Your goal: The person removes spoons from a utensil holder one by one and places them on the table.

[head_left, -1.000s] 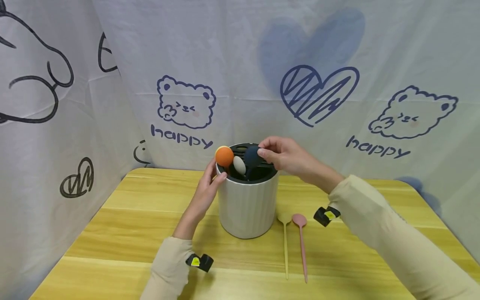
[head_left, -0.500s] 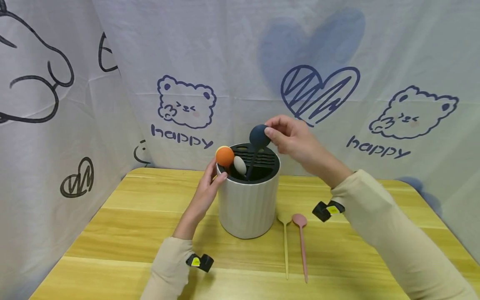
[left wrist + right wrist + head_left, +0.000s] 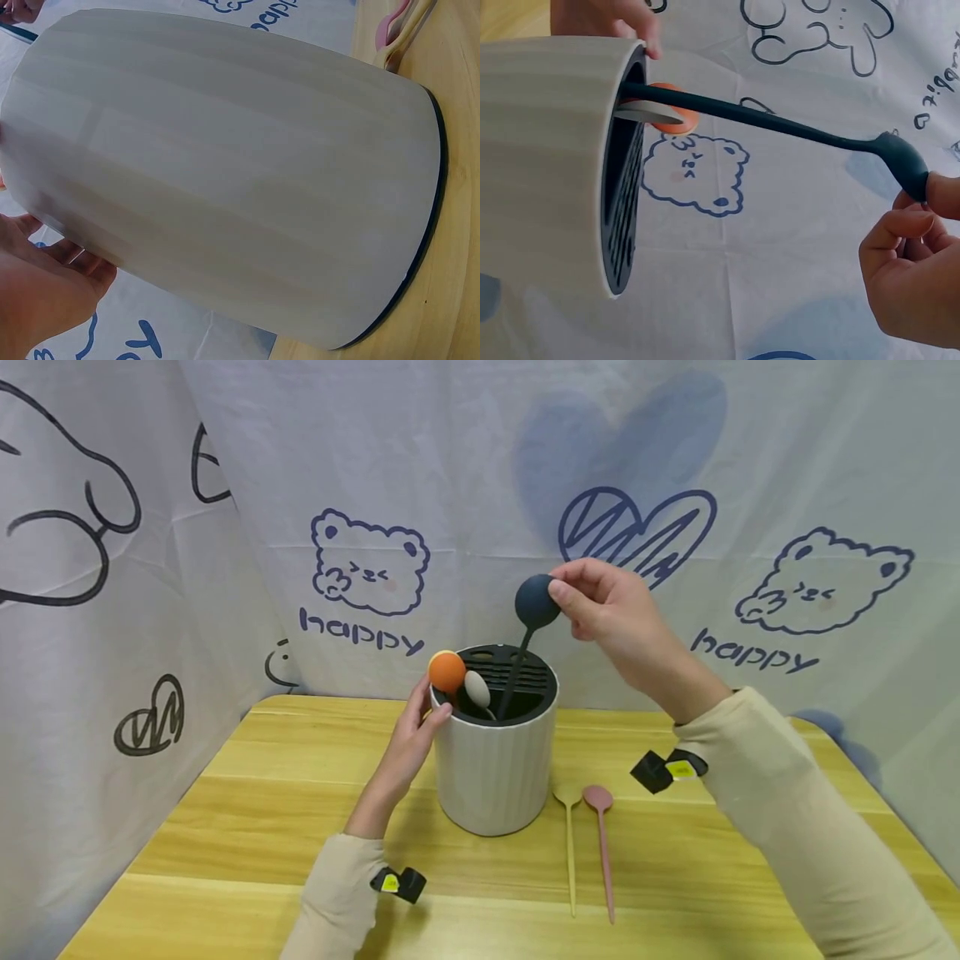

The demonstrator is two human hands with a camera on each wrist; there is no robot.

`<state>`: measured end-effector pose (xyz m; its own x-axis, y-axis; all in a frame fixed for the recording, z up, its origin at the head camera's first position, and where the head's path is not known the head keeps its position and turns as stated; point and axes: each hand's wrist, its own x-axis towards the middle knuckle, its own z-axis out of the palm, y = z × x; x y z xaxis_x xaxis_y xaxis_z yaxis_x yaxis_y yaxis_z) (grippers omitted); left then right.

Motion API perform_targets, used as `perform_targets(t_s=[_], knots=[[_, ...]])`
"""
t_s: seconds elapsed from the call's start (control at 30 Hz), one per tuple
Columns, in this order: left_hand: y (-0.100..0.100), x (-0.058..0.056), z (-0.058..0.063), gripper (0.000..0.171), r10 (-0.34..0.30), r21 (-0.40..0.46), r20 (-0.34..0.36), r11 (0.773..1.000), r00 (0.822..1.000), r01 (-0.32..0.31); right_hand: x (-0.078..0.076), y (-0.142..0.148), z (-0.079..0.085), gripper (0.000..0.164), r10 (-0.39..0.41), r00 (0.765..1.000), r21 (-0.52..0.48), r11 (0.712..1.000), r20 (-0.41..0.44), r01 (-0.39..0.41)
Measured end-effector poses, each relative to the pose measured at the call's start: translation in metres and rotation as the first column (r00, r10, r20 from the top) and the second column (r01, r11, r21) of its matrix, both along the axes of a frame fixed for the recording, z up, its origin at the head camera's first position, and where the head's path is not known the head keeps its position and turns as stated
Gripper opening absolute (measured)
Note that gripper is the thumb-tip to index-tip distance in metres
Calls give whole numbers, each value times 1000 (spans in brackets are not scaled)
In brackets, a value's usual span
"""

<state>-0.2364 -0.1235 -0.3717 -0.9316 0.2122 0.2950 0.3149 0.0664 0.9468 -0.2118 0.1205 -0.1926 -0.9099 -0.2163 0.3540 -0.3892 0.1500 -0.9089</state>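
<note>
So from my end, the right hand (image 3: 615,618) has the dark blue, round-bowled, matte spoon (image 3: 536,601) pinched by its bowl, handle end down inside the white ribbed cylindrical holder (image 3: 495,777). Left hand (image 3: 408,739) is cupped round the holder's side, near the rim. I'd guess we're on lifting the spoon out; next I'd want a smooth upward pull, without snagging the small pale grey oval spoon (image 3: 477,689) beside it.
</note>
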Motion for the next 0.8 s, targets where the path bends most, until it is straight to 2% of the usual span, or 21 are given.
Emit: perform_targets(t_s=[0.1,0.23,0.43,0.53,0.8], knots=[[0,0,0,69,2,-4,5,1000,1000,-2,2,1,3,14,-13,1000,-60,998,9,13],[0,-1,-1,68,-1,2,2,1000,1000,1,5,3,8,13,31,999,-131,991,-6,-32],[-1,-2,-2,68,-3,4,-4,1000,1000,3,9,4,11,11,86,996,-149,985,-23,-88],[-2,-2,-2,68,-3,1,-5,1000,1000,3,10,4,10,12,88,996,-119,989,-14,-89],[-1,-4,-1,68,-7,4,-6,1000,1000,7,16,4,3,22,27,1000,58,998,13,-28]])
